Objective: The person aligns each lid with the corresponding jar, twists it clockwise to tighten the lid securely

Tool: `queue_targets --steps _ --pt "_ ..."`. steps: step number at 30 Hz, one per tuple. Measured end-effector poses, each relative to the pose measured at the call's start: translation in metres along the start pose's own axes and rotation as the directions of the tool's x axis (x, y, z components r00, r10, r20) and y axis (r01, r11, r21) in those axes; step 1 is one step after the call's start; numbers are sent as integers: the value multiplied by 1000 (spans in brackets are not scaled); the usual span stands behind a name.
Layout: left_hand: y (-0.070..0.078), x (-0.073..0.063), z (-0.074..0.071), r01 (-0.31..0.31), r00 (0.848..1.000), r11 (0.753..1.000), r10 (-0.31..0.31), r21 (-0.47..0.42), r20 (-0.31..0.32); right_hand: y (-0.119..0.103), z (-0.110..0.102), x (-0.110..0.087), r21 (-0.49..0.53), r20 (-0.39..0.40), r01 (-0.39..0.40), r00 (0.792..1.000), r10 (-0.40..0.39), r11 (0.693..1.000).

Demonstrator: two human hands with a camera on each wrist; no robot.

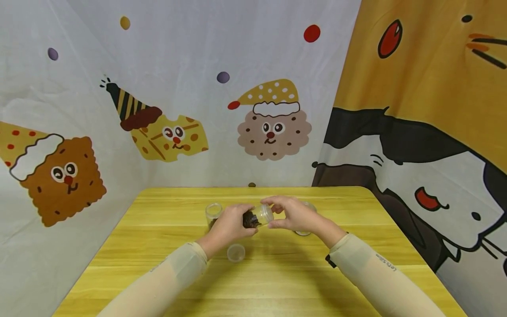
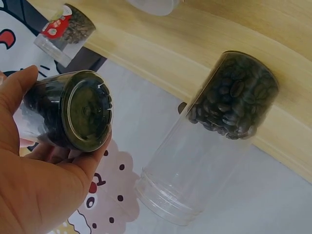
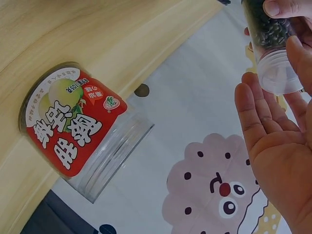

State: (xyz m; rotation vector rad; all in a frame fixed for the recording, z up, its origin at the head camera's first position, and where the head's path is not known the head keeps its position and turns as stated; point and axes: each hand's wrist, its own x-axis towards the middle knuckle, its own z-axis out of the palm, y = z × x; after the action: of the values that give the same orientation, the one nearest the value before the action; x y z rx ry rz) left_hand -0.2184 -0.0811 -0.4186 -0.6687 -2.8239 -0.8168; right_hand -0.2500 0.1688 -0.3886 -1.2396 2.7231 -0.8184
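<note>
My left hand point(image 1: 231, 223) grips a clear jar point(image 1: 256, 215) with dark seeds or beans in it. The jar is tilted well over above the table, its base toward the left palm and its translucent lid point(image 3: 279, 75) to the right. My right hand point(image 1: 295, 214) holds that lid, thumb on one side and a fingertip on the other; the other fingers point(image 3: 253, 107) stretch past it. Left of my hands stands an open jar point(image 2: 234, 102) part filled with dark coffee beans. A loose translucent lid point(image 1: 236, 253) lies flat on the table nearer to me.
Behind my right hand stands another clear jar point(image 3: 73, 122) with a red label, brown pieces showing inside it in the left wrist view. The wooden table point(image 1: 178, 281) ends at a printed cloth backdrop point(image 1: 222, 145).
</note>
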Motion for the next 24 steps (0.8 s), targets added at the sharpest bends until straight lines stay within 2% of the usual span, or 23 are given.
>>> queue_targets --steps 14,24 --pt "3 -3 1 -15 1000 1000 15 -2 11 0 -1 1 -13 25 -55 998 55 998" --pt "-2 -3 3 21 999 998 -18 -66 41 -1 0 -2 1 9 -6 1000 6 1000"
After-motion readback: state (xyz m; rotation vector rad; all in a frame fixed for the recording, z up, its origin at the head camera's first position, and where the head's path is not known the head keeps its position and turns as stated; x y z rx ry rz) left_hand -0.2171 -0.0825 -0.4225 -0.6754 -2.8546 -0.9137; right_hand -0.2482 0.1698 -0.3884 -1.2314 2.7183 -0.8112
